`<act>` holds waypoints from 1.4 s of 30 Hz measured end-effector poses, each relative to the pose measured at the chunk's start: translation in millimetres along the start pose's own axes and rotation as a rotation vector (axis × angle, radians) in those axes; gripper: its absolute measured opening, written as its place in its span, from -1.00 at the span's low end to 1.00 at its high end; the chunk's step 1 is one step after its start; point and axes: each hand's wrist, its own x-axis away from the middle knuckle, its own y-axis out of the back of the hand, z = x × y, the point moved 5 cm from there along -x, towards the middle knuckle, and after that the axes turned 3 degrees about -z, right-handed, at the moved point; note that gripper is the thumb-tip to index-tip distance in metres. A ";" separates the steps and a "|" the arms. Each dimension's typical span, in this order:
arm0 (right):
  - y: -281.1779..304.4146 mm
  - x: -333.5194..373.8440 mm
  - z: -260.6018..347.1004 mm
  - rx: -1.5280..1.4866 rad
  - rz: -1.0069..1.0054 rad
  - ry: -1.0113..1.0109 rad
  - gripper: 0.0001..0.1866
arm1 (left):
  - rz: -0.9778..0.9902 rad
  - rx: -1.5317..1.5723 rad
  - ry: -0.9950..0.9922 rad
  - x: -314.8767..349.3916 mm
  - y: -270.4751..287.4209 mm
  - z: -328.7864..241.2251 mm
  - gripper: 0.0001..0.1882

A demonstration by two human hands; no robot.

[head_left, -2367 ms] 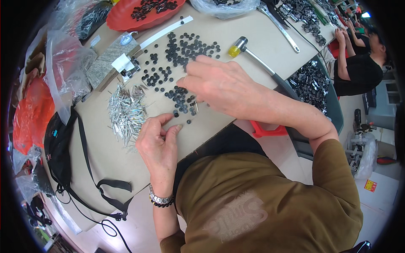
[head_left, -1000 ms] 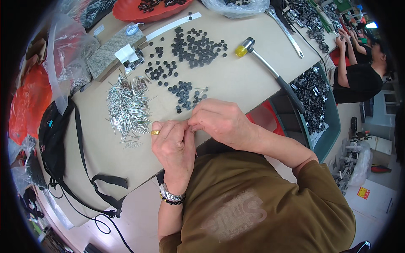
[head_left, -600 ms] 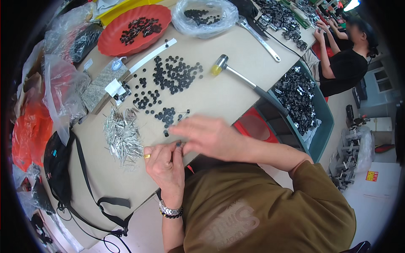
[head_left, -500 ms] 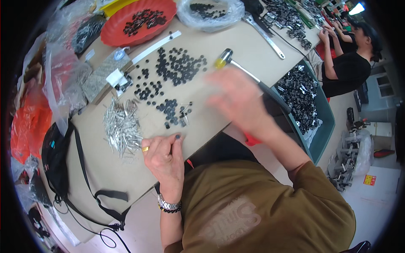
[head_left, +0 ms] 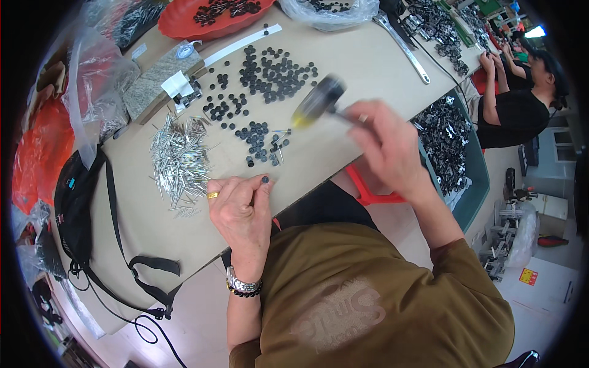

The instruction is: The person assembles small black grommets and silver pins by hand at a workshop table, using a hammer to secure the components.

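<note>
Worktop (head_left: 359, 61) crowded — shiny metal pins (head_left: 178, 162) heaped left, loose black discs (head_left: 276, 76) upper centre, rough grey stone block (head_left: 161, 80) and red bowl (head_left: 177, 26) upper left. Left hand (head_left: 241, 207): grip pinched on a small dark cap (head_left: 265, 180), mid-frame. Right hand (head_left: 391, 146) — grip wrapped about a blurred, yellow-faced mallet (head_left: 322, 99), upper centre.

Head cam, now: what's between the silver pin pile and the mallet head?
Small black round pieces, loose on the tabletop, lie between the silver pin pile and the blurred mallet head in the head view.
</note>
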 end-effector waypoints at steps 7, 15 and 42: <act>-22.2 15.5 45.9 0.101 0.139 0.340 -0.51 | 0.032 0.003 0.042 -1.9 0.0 0.2 -0.86; -20.3 7.8 51.3 0.101 0.146 0.341 -0.47 | 0.007 0.018 0.041 0.4 -0.8 0.4 -0.84; -24.2 -1.2 -70.5 0.481 -0.074 -0.161 -0.68 | 0.127 -0.150 0.164 -262.2 -11.7 65.9 -0.69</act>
